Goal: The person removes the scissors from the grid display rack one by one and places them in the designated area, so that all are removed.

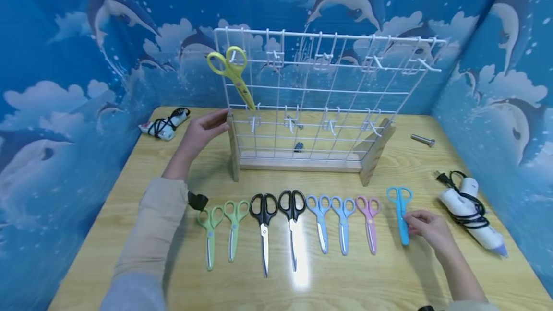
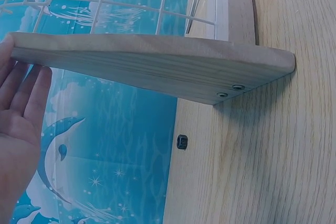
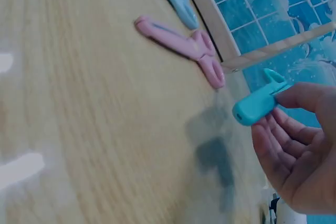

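Observation:
My right hand (image 1: 427,227) pinches a pair of turquoise scissors (image 1: 401,208) by the covered blades, handles pointing away from me. In the right wrist view the scissors (image 3: 257,106) are above the table, between thumb and fingers, with a shadow below. My left hand (image 1: 205,131) touches the top of the rack's left wooden upright (image 1: 234,145). Its fingers are nearly straight against the wood in the left wrist view. On the white wire rack (image 1: 302,88), yellow scissors (image 1: 235,73) hang from the upper left hook. Pink scissors (image 1: 369,224) lie left of the turquoise pair.
In a row lie two blue scissors (image 1: 343,227), two black-handled scissors (image 1: 264,234) and two green scissors (image 1: 233,232). Corded white tools stand out at right (image 1: 471,212) and back left. A metal bolt (image 1: 422,140) lies right of the rack. Several bare hooks line the rack.

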A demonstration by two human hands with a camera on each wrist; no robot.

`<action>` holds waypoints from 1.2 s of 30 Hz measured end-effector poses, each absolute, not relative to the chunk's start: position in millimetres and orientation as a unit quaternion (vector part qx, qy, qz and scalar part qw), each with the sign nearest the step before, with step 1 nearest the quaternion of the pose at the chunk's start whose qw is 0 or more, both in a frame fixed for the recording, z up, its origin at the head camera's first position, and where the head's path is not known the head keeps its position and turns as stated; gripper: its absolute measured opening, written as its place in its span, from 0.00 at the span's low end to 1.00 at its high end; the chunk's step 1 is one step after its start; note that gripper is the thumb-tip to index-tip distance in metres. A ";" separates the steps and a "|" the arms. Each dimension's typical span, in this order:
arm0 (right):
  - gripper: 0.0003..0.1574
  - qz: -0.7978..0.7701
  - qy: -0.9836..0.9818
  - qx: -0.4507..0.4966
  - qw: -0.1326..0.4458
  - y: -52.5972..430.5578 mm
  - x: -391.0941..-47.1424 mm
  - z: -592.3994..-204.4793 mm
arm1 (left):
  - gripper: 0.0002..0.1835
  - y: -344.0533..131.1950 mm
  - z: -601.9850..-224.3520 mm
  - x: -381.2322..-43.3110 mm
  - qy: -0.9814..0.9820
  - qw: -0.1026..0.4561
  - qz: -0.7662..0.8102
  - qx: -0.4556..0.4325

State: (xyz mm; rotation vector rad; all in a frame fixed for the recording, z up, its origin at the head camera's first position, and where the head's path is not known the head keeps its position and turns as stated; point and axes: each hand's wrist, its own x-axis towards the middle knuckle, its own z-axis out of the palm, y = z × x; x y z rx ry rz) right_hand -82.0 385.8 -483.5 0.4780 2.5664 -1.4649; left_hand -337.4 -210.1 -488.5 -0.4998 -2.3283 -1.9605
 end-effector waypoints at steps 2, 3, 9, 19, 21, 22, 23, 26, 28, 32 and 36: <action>0.35 -0.468 0.864 0.164 0.088 383.9 -78.9 -480.3 | 0.27 -210.7 -488.8 -337.6 -0.755 0.030 -0.634 -0.163; 0.34 -0.462 0.866 0.165 0.096 381.5 -77.1 -476.2 | 0.27 -210.8 -488.9 -337.6 -0.755 0.031 -0.634 -0.164; 0.27 -0.420 0.883 0.168 0.125 361.7 -67.9 -447.7 | 0.27 -210.7 -489.4 -337.6 -0.749 0.032 -0.640 -0.167; 0.23 -0.325 0.923 0.149 0.145 349.1 -68.9 -439.7 | 0.27 -209.7 -489.1 -338.0 -0.752 0.033 -0.638 -0.161; 0.23 -0.311 0.930 0.140 0.141 347.5 -69.3 -439.0 | 0.27 -209.3 -488.6 -337.7 -0.755 0.033 -0.635 -0.160; 0.22 -0.303 0.933 0.135 0.139 346.7 -69.6 -438.9 | 0.27 -209.2 -488.4 -337.3 -0.756 0.034 -0.634 -0.160; 0.22 -0.293 0.937 0.130 0.137 346.1 -70.0 -438.8 | 0.27 -209.1 -488.1 -336.9 -0.758 0.035 -0.632 -0.158; 0.19 -0.273 0.946 0.115 0.129 344.8 -70.8 -439.3 | 0.27 -208.3 -486.5 -336.1 -0.761 0.035 -0.629 -0.154; 0.16 -0.264 0.950 0.107 0.125 344.4 -71.3 -440.2 | 0.27 -208.4 -486.3 -336.0 -0.760 0.034 -0.630 -0.153; 0.16 -0.251 0.955 0.105 0.117 343.9 -71.4 -439.3 | 0.27 -208.5 -487.3 -336.8 -0.759 0.032 -0.632 -0.156; 0.21 -0.238 0.961 0.110 0.083 340.5 -73.6 -433.8 | 0.27 -208.4 -488.1 -337.2 -0.754 0.030 -0.637 -0.161</action>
